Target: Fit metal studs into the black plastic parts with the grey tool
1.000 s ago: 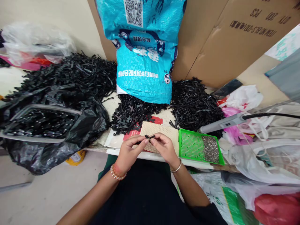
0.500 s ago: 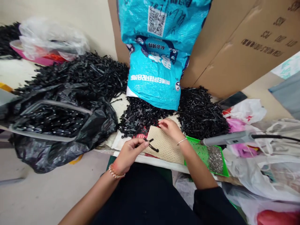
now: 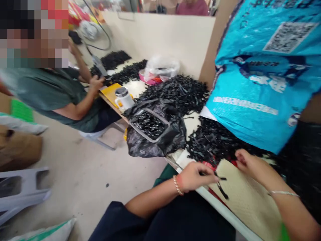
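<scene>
My left hand pinches a thin black plastic strip between thumb and fingertips, above the front edge of the table. My right hand hovers over the far side of a beige textured mat, fingers curled together; what they hold, if anything, is too blurred to make out. Just beyond both hands lies a heap of loose black plastic pieces. Out of it rises a large bright blue printed sack, its lower end resting on the heap. A bit of red shows beside the mat.
Left along the table are a grey-rimmed container of black pieces on a black plastic bag, a larger black heap, a pink basin and a white mug. A co-worker sits further left, near a grey stool.
My view has swung left, bringing the co-worker and mug into sight and shifting the hands rightward in the picture. My left hand keeps its pinch on the black strip; my right fingers look more curled.
</scene>
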Demonstrator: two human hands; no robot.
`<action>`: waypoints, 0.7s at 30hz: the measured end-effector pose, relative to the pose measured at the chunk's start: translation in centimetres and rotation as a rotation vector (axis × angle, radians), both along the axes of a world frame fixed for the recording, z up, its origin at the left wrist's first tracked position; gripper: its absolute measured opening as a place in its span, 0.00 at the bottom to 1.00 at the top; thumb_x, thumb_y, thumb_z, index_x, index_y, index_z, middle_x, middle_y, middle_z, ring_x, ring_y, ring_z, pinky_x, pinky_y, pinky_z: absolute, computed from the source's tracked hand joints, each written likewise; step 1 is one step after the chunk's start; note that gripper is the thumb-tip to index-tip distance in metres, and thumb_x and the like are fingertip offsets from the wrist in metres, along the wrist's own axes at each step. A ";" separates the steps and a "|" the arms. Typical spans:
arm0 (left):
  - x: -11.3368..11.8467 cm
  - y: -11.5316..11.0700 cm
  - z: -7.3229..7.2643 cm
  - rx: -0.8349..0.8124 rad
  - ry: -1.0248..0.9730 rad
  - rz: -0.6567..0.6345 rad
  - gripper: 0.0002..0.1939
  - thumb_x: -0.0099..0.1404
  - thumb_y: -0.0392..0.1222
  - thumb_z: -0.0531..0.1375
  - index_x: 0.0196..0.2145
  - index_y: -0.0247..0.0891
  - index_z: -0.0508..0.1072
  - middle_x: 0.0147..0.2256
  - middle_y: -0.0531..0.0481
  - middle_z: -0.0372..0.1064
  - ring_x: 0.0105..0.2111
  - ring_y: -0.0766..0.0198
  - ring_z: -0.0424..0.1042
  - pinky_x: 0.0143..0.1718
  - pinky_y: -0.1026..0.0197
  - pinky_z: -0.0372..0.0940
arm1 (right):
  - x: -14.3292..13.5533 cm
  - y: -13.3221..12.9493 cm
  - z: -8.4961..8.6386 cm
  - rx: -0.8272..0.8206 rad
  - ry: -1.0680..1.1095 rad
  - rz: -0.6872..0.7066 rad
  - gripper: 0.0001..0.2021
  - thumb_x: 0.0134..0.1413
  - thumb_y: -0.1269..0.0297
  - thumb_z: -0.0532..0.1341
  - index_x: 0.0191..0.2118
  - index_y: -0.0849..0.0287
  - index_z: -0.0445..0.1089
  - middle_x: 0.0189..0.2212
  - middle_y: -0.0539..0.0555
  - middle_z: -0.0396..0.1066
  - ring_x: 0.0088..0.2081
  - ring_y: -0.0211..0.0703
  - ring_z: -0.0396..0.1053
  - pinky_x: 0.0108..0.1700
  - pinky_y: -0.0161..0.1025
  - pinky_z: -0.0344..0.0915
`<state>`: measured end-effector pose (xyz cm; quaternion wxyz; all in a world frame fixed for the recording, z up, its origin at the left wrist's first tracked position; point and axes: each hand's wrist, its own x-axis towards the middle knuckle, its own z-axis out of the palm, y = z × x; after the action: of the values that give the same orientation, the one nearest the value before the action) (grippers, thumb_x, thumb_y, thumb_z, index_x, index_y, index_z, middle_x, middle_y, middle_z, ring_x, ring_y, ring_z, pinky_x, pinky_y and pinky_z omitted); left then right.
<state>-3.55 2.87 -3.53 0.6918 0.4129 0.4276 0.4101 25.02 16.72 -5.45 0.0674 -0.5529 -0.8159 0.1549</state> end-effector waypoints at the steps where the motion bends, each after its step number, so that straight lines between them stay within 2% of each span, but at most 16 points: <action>1: -0.3 -0.1 0.4 -0.020 -0.054 0.010 0.21 0.50 0.60 0.72 0.27 0.36 0.81 0.24 0.50 0.73 0.25 0.66 0.67 0.30 0.62 0.61 | -0.4 -0.8 1.2 -0.049 0.033 -0.036 0.11 0.46 0.61 0.63 0.38 0.54 0.69 0.26 0.53 0.75 0.24 0.44 0.72 0.27 0.39 0.63; 2: -0.6 -0.3 0.8 -0.066 -0.124 0.021 0.20 0.51 0.59 0.72 0.26 0.37 0.81 0.26 0.48 0.75 0.27 0.64 0.71 0.32 0.62 0.64 | -1.0 -1.7 2.5 -0.044 0.108 -0.096 0.13 0.48 0.60 0.63 0.42 0.55 0.68 0.30 0.55 0.76 0.28 0.45 0.74 0.31 0.40 0.67; 4: -0.7 -0.3 1.5 -0.174 -0.207 0.020 0.17 0.52 0.53 0.73 0.28 0.37 0.81 0.28 0.46 0.78 0.28 0.62 0.75 0.33 0.63 0.68 | -2.3 -3.9 4.6 -0.051 0.400 -0.178 0.19 0.52 0.58 0.64 0.49 0.56 0.65 0.36 0.56 0.75 0.36 0.45 0.76 0.38 0.41 0.71; 6: -0.4 -0.2 2.0 -0.219 -0.234 -0.004 0.13 0.54 0.49 0.73 0.29 0.36 0.81 0.28 0.45 0.78 0.28 0.63 0.77 0.32 0.64 0.70 | -3.7 -6.2 5.7 -0.111 0.715 -0.229 0.26 0.53 0.55 0.65 0.56 0.53 0.61 0.36 0.52 0.74 0.34 0.41 0.75 0.38 0.40 0.74; 8: 0.3 -0.2 2.5 -0.231 -0.246 -0.038 0.11 0.54 0.46 0.74 0.29 0.36 0.82 0.28 0.46 0.79 0.28 0.63 0.78 0.33 0.65 0.72 | -5.0 -8.4 6.3 -0.206 0.917 -0.208 0.24 0.56 0.56 0.65 0.57 0.51 0.63 0.36 0.50 0.73 0.33 0.39 0.74 0.39 0.39 0.75; 10: 1.1 -0.4 3.2 -0.234 -0.246 -0.089 0.10 0.55 0.44 0.74 0.30 0.36 0.83 0.28 0.45 0.79 0.27 0.63 0.78 0.34 0.64 0.73 | -6.1 -10.3 6.6 -0.285 1.002 -0.195 0.20 0.56 0.57 0.66 0.54 0.52 0.68 0.37 0.51 0.73 0.34 0.38 0.74 0.39 0.38 0.75; 13: 2.0 -0.8 4.2 -0.222 -0.235 -0.154 0.09 0.55 0.43 0.74 0.30 0.35 0.83 0.28 0.43 0.80 0.27 0.62 0.78 0.34 0.64 0.75 | -6.7 -12.1 7.2 -0.322 1.065 -0.204 0.17 0.56 0.58 0.67 0.51 0.53 0.71 0.39 0.52 0.73 0.34 0.37 0.74 0.38 0.37 0.76; 21: 2.8 -1.6 4.9 -0.213 -0.192 -0.163 0.11 0.54 0.45 0.74 0.29 0.34 0.83 0.27 0.42 0.80 0.26 0.61 0.79 0.32 0.65 0.75 | -5.8 -13.3 7.6 -0.344 1.096 -0.171 0.17 0.54 0.58 0.69 0.49 0.55 0.71 0.37 0.51 0.73 0.33 0.35 0.75 0.37 0.34 0.77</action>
<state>-0.71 1.24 1.41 0.8004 0.3295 0.3654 0.3425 19.23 3.45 2.17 0.4015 -0.4590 -0.5773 0.5430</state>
